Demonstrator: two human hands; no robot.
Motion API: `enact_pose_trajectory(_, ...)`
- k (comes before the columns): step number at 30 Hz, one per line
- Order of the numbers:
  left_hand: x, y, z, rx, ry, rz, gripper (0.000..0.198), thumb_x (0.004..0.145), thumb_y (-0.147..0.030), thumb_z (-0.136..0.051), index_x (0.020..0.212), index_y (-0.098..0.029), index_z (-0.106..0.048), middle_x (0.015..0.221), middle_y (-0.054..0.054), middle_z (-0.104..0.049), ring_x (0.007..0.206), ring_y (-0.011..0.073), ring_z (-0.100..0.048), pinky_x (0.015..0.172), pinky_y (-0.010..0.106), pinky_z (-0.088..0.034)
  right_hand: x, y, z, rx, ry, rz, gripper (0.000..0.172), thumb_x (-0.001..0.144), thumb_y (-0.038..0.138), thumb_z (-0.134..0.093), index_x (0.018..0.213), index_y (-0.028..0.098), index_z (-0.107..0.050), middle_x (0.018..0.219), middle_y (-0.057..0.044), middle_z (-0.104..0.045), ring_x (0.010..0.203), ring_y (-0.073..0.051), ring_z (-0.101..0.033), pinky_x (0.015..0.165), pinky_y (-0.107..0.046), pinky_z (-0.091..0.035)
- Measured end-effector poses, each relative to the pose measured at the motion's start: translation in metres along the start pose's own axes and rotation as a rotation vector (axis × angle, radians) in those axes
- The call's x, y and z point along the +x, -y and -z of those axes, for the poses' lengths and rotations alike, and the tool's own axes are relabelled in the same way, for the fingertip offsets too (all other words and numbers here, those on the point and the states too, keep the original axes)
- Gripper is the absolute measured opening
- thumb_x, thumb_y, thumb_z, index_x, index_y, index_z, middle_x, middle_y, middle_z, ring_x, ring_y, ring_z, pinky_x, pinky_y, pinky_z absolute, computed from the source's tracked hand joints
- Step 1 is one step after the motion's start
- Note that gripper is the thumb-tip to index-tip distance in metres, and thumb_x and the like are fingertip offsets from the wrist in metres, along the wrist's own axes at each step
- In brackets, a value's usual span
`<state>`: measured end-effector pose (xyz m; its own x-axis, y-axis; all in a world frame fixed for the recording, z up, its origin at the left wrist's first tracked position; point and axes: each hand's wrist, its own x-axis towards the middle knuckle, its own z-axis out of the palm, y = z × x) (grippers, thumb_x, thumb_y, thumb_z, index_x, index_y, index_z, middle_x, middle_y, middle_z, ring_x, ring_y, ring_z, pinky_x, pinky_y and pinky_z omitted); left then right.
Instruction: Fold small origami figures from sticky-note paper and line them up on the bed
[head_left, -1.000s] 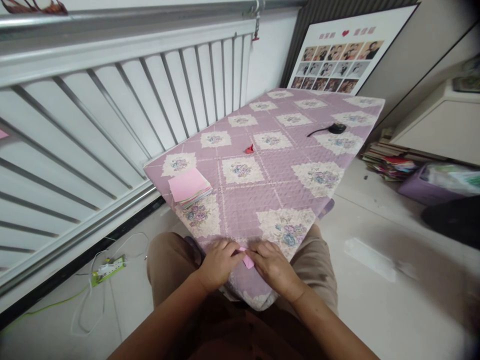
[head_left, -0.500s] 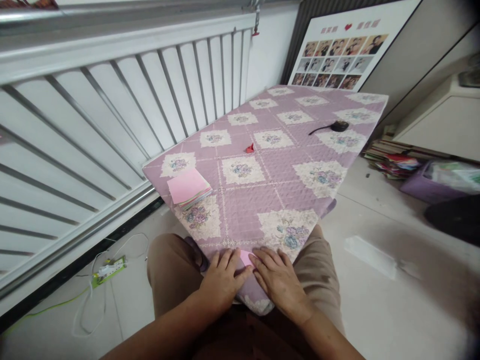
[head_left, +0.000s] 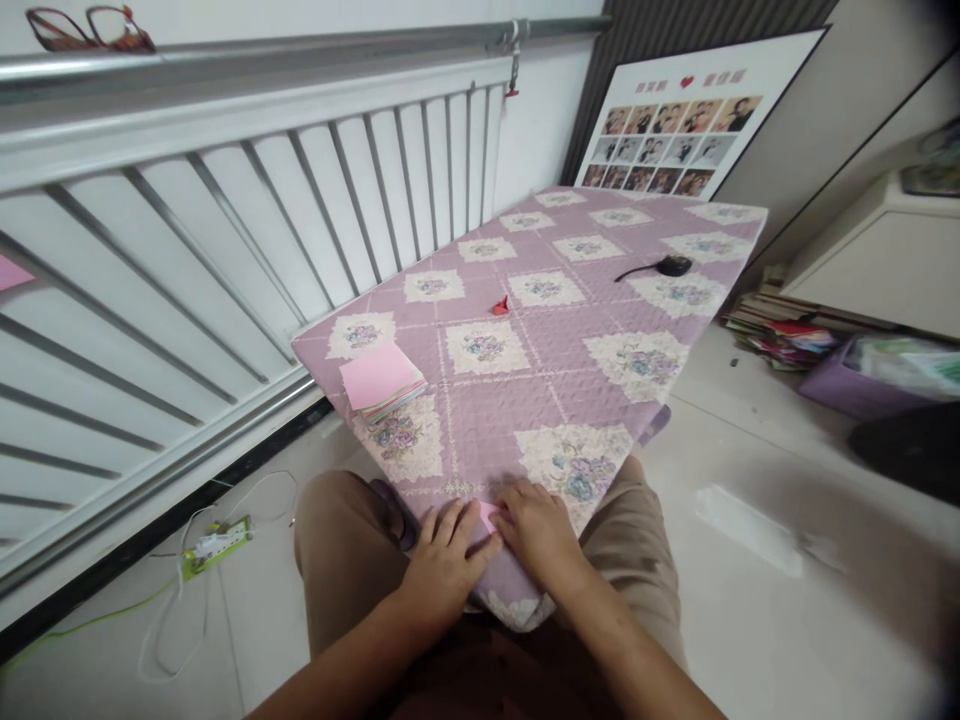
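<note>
A small piece of pink paper [head_left: 488, 516] lies on the near corner of the cloth-covered table, largely hidden by my fingers. My left hand [head_left: 448, 555] rests palm down on its left side, fingers stretched out flat, with the index fingertip and thumb touching the paper. From the right, my right hand [head_left: 536, 530] has its fingers curled in and pressed together at the paper's edge; its fingertips are partly hidden. A stack of coloured paper squares [head_left: 382, 378], pink on top, sits farther off to the left. Mid-table is a small red folded paper piece [head_left: 500, 306].
The purple flowered tablecloth [head_left: 495, 415] covers a table between my knees. A black object with a thin tail [head_left: 673, 265] lies toward the far right. A white radiator [head_left: 225, 240] runs along the left, and a power strip [head_left: 217, 543] with cables is on the floor.
My right hand's fingers have curled inward and shifted slightly left over the pink paper. My left hand stays nearly in place. The camera view has tilted up slightly, bringing glasses into sight.
</note>
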<state>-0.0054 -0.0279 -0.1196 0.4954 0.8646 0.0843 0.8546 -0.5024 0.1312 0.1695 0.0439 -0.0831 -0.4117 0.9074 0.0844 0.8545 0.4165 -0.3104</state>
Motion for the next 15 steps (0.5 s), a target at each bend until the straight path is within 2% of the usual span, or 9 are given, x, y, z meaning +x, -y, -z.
enact_pose_trajectory(3, -0.003, 0.002, 0.002, -0.150, 0.020, 0.031, 0.050, 0.086, -0.019, -0.052, 0.134, -0.035, -0.047, 0.149, 0.009, -0.033, 0.135, 0.0326, -0.027, 0.105, 0.060, -0.025, 0.003, 0.001, 0.004, 0.025, 0.047, -0.048, 0.007, 0.080, 0.024, -0.062, 0.075, 0.022, -0.058, 0.087, -0.007, -0.063, 0.083, -0.021, -0.055, 0.068, -0.031, -0.036)
enact_pose_trajectory(6, -0.003, 0.000, 0.008, -0.451, -0.014, 0.117, 0.059, 0.077, -0.005, -0.048, 0.132, -0.029, -0.050, 0.146, 0.008, -0.036, 0.134, 0.0279, -0.030, 0.109, 0.054, -0.025, 0.005, 0.001, 0.006, 0.196, 0.091, -0.091, 0.010, 0.075, 0.018, -0.063, 0.069, 0.021, -0.055, 0.079, -0.004, -0.061, 0.079, -0.019, -0.054, 0.067, -0.029, -0.035)
enact_pose_trajectory(10, 0.009, -0.006, 0.015, -0.960, -0.210, 0.479, 0.065, 0.075, -0.005, -0.047, 0.138, -0.020, -0.038, 0.137, 0.012, -0.046, 0.122, 0.0216, -0.047, 0.104, 0.042, -0.037, 0.003, -0.001, 0.009, 0.476, 0.136, -0.104, 0.013, 0.076, 0.019, -0.059, 0.066, 0.020, -0.051, 0.065, 0.003, -0.055, 0.062, -0.013, -0.050, 0.060, -0.025, -0.036)
enact_pose_trajectory(12, 0.017, -0.011, 0.020, -1.195, -0.258, 0.617, 0.057, 0.077, -0.010, -0.051, 0.132, -0.019, -0.042, 0.126, 0.011, -0.055, 0.110, 0.0194, -0.055, 0.096, 0.037, -0.043, 0.000, 0.000, 0.013, 0.702, 0.131, -0.144, 0.015, 0.078, 0.024, -0.057, 0.066, 0.020, -0.049, 0.062, 0.005, -0.051, 0.059, -0.011, -0.048, 0.057, -0.023, -0.037)
enact_pose_trajectory(15, 0.028, -0.019, 0.028, -1.438, -0.209, 0.659, 0.028, 0.081, -0.022, -0.054, 0.108, -0.016, -0.058, 0.098, 0.006, -0.064, 0.088, 0.0163, -0.059, 0.079, 0.028, -0.046, -0.005, 0.006, 0.020, 0.991, 0.091, -0.238, 0.020, 0.076, 0.033, -0.060, 0.066, 0.020, -0.047, 0.061, 0.005, -0.047, 0.060, -0.011, -0.045, 0.057, -0.023, -0.036)
